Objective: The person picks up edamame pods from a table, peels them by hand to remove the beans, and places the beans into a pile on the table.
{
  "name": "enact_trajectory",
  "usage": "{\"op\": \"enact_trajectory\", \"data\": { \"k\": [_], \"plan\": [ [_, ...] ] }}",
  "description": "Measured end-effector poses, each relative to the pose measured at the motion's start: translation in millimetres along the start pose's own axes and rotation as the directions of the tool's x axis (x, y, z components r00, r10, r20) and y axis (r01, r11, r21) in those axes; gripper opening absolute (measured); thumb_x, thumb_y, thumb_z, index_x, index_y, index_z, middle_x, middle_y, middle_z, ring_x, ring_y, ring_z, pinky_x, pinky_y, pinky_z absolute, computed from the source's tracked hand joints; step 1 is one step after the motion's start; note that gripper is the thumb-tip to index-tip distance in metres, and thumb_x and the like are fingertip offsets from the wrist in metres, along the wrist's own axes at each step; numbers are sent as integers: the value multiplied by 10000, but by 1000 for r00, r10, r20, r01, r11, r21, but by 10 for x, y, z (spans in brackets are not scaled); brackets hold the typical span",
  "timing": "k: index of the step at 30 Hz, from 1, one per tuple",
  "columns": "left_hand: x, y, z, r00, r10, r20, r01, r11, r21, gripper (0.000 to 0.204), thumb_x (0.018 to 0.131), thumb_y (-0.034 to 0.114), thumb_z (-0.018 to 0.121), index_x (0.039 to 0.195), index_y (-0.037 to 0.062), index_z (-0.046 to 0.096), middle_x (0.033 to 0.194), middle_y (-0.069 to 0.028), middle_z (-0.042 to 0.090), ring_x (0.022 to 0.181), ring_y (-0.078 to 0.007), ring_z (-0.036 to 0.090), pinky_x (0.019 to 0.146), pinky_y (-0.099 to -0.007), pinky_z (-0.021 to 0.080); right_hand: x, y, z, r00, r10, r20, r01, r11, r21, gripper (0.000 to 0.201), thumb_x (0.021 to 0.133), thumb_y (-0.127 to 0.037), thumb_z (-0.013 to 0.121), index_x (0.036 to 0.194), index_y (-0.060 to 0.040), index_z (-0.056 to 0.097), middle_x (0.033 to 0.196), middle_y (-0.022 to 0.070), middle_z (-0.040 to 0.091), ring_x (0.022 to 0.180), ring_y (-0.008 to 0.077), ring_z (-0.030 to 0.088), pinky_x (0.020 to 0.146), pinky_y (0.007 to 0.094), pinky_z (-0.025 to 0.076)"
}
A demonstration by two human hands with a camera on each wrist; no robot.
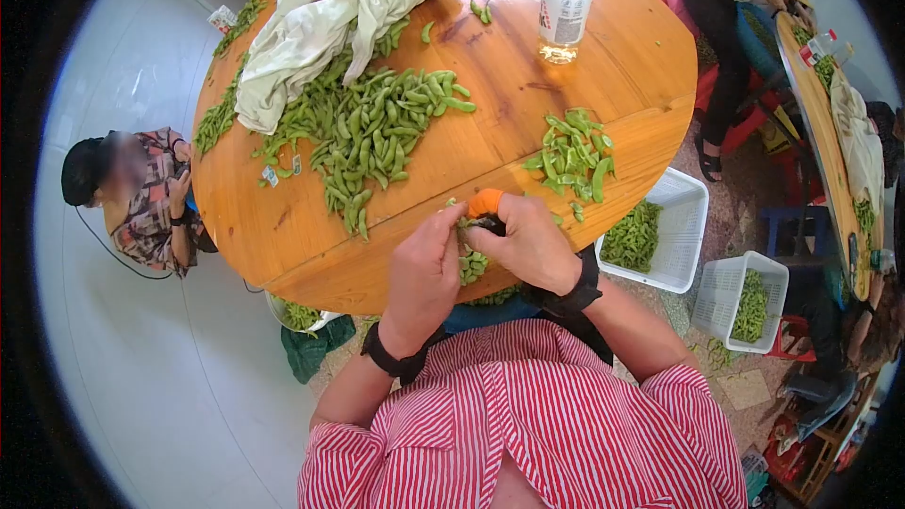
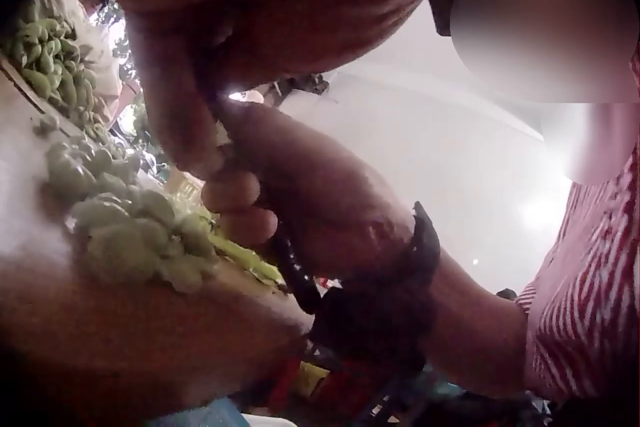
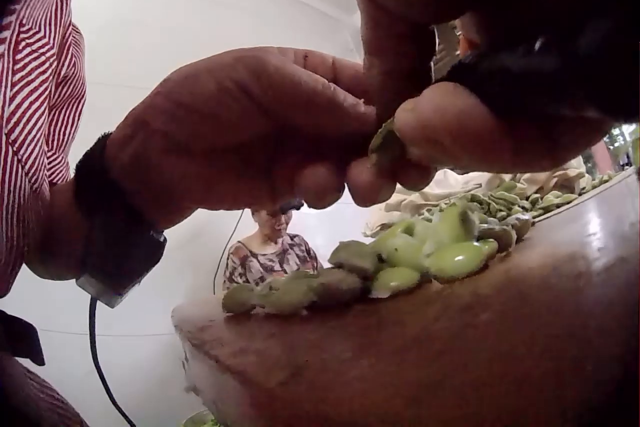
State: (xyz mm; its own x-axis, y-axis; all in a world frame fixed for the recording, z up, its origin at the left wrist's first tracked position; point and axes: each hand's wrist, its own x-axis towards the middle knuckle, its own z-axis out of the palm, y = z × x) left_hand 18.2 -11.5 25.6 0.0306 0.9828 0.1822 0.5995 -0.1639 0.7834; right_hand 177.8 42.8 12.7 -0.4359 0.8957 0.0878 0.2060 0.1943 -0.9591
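Close together over the near table edge, my two hands work on a green soybean pod [image 3: 384, 144]. My left hand [image 1: 424, 269] pinches it between thumb and fingertips. Curled fingers of my right hand [image 1: 535, 247] hold a dark, shiny-handled tool [image 2: 292, 259], mostly hidden in the palm; its kind I cannot tell. An orange cover [image 1: 486, 201] wraps a right fingertip. Below the hands, more green pods [image 1: 473, 266] lie at the table's edge. A large heap of pods [image 1: 377, 123] spreads ahead to the left, and a smaller pile [image 1: 575, 155] sits ahead to the right.
On the wooden table [image 1: 641, 85] stand a clear bottle [image 1: 567, 5] and a crumpled pale cloth [image 1: 330, 19] over the heap. White baskets [image 1: 693, 226] with pods stand on the floor at right. A person [image 1: 156, 188] sits at left; another [image 1: 721, 38] is at right.
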Motion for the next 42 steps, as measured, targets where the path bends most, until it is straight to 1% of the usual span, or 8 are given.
{"op": "enact_trajectory", "data": {
  "k": [9,12,18,24,26,32,39,42],
  "plan": [
    [3,-59,45,995,-89,42,93,991,-101,324,886,-42,508,1202,-25,577,1040,-254,653,948,-410,649,811,-407,523,37,70,16,998,-60,-32,54,983,-173,179,823,-130,632,843,38,573,706,237,588,645,370,612,570,395,465],
    [3,-107,55,999,-39,17,40,996,-75,317,898,-36,519,1211,-32,569,988,-217,676,862,-332,687,758,-369,542,35,54,9,999,-50,-17,47,985,-169,185,843,-140,642,872,28,571,713,226,577,628,357,592,561,373,445],
    [22,-131,23,974,-216,62,222,876,-428,257,928,5,551,1181,-28,579,885,-86,678,711,-111,652,645,-257,540,34,133,42,998,-37,-49,28,985,-168,210,840,-150,652,862,44,577,726,241,592,658,391,608,566,403,452],
    [52,-166,-37,940,-269,213,332,868,-369,197,937,40,565,1128,-8,559,867,-23,616,748,-86,615,651,-243,509,40,119,45,996,-74,-51,54,946,-319,195,803,-127,636,840,51,564,745,260,598,722,426,618,599,435,469],
    [75,-223,-12,977,-205,53,211,957,-197,195,884,9,583,1076,-20,585,863,-118,665,715,-203,652,652,-314,513,50,133,34,990,-132,-58,106,938,-329,189,797,-122,628,840,49,560,749,265,596,729,434,614,610,442,473],
    [79,-246,-142,992,128,-1,-127,984,124,126,854,7,611,975,-12,642,899,-110,633,747,-222,605,671,-301,483,98,143,-347,981,-71,-181,-34,854,-520,177,813,-107,609,945,10,591,775,257,605,768,431,616,664,463,490],
    [-22,-386,-426,999,-33,-16,35,986,164,125,866,7,606,988,-7,634,881,-111,608,761,-214,607,679,-308,482,57,32,-599,911,-165,-378,-156,711,-686,282,808,-36,560,1089,-15,586,1065,215,582,844,425,622,698,511,510],
    [0,-529,-592,983,-26,-180,72,964,255,171,860,30,624,1029,7,624,893,-108,603,753,-214,603,673,-312,482,32,-178,-572,902,-99,-420,-201,766,-611,297,814,-37,551,1109,-7,569,1073,227,584,855,426,618,709,512,505]
  ]
}}
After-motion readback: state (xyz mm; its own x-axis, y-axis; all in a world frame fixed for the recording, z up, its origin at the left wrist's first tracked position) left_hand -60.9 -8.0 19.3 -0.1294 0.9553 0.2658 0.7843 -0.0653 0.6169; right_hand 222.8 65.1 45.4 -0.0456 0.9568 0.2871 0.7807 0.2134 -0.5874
